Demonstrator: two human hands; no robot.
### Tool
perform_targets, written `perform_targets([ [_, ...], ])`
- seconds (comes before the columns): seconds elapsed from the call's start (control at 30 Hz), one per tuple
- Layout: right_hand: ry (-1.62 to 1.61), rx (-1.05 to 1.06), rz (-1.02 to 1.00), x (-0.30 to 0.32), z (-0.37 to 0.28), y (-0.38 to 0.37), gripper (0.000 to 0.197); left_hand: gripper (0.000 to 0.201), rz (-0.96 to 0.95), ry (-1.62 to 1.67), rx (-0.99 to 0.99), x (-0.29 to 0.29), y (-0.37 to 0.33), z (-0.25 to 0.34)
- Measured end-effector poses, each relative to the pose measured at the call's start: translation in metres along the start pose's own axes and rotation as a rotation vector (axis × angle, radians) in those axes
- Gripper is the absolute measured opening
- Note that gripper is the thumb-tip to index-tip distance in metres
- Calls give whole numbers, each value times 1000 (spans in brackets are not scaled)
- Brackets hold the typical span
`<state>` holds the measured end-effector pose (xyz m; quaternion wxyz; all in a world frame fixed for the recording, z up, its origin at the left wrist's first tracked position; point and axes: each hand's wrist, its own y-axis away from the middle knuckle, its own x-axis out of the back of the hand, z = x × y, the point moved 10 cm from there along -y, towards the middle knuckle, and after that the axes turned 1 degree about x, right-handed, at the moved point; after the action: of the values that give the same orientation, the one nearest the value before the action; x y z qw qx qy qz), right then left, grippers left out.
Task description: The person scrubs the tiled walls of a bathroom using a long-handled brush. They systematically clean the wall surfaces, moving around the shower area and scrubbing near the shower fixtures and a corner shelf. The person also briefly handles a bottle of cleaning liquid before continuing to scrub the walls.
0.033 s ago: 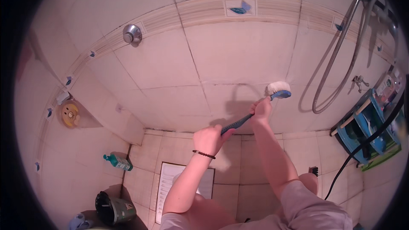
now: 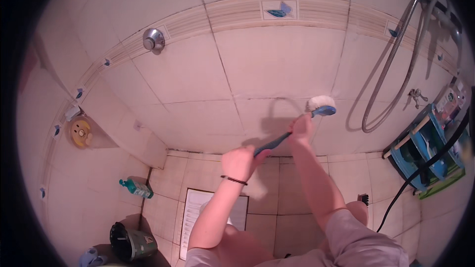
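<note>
A long-handled scrub brush with a blue handle and white bristles slants up to the right across the view. Its bristle head is against the pale tiled wall, just at a horizontal grout line. My left hand, with a dark bead bracelet at the wrist, is closed round the lower end of the handle. Higher up, close below the brush head, my right hand grips the same handle. Part of the handle is hidden by my fingers.
At right hang a metal shower hose and a tap, above a blue shelf rack and a black cable. A green bottle, a dark bin, a white slotted mat and a small dark brush are lower down.
The brush and both my hands have shifted very slightly to the left. The grip of both hands is unchanged.
</note>
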<state>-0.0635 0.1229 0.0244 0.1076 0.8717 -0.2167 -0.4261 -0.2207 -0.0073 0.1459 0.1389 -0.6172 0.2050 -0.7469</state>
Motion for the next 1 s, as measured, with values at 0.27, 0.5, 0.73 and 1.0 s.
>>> perform_targets([
  [0.27, 393, -483, -358, -139, 183, 119, 31, 48, 93, -525, 381, 110, 69, -99],
  [0.5, 37, -317, -275, -63, 103, 74, 33, 47, 34, -206, 192, 60, 55, -68],
  [0.73, -245, -333, -272, -51, 73, 39, 37, 47, 52, -214, 158, 44, 26, -40],
  [1.0, 104, -399, -212, -85, 143, 71, 33, 46, 19, -407, 206, 83, 40, -69],
])
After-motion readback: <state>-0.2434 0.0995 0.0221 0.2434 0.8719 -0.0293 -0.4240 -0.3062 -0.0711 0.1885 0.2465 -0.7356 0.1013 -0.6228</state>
